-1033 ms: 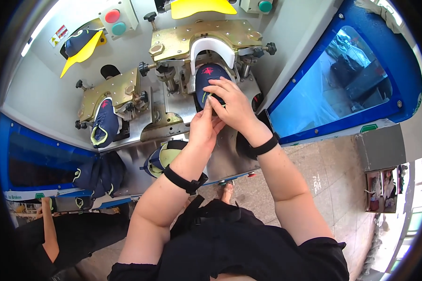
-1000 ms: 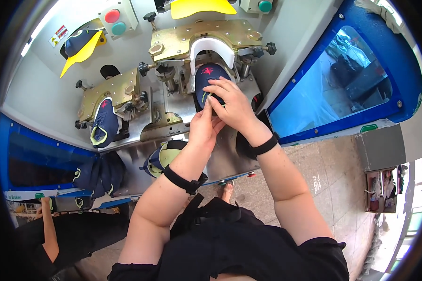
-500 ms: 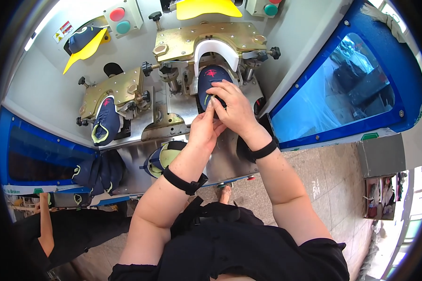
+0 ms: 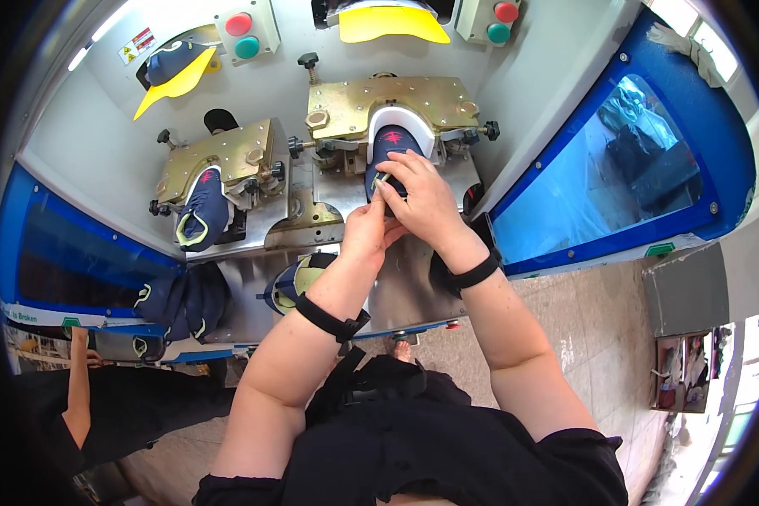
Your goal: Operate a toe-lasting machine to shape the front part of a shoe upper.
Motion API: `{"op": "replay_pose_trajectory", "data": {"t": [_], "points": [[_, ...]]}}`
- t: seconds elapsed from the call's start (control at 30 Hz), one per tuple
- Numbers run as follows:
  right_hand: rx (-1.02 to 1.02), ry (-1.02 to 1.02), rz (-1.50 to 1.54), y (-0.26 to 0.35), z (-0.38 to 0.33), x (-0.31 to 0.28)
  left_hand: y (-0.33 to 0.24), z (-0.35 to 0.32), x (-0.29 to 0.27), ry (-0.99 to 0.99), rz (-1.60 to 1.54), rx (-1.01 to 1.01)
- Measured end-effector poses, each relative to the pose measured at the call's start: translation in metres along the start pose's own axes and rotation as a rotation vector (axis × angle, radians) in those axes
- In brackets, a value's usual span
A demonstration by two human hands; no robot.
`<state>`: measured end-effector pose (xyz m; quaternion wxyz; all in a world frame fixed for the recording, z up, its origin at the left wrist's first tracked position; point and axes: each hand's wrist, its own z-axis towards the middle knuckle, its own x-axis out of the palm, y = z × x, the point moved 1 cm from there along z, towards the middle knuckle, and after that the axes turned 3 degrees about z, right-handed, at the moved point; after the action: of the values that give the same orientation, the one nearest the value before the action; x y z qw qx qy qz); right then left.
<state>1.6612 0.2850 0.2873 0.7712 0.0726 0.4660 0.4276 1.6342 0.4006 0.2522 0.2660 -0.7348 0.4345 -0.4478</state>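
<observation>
Your left hand (image 4: 364, 231) and right hand (image 4: 422, 199) grasp the navy shoe (image 4: 385, 148) at upper centre. Its toe points toward the frame's top, long axis nearly vertical.

2 metal clamps (image 4: 388, 94), navy shoes (image 4: 382, 155) and push-buttons (image 4: 246, 47) mark a shoe workshop.
</observation>
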Motion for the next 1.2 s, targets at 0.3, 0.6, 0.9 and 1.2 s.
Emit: {"op": "replay_pose_trajectory", "data": {"t": [0.3,0.6,0.9,1.2], "points": [[-0.017,0.002,-0.050,-0.003,-0.002,0.001,-0.005,-0.009,0.000,-0.026,0.229,-0.018],[-0.012,0.001,-0.072,-0.005,0.001,0.003,-0.005,-0.005,-0.001,-0.048,0.357,-0.026],[0.024,0.023,-0.097,0.003,-0.004,0.000,0.002,-0.002,-0.010,0.064,0.357,-0.038],[-0.231,-0.184,-0.335,0.058,-0.041,0.001,-0.011,-0.046,-0.127,-0.084,0.453,0.231]]}}
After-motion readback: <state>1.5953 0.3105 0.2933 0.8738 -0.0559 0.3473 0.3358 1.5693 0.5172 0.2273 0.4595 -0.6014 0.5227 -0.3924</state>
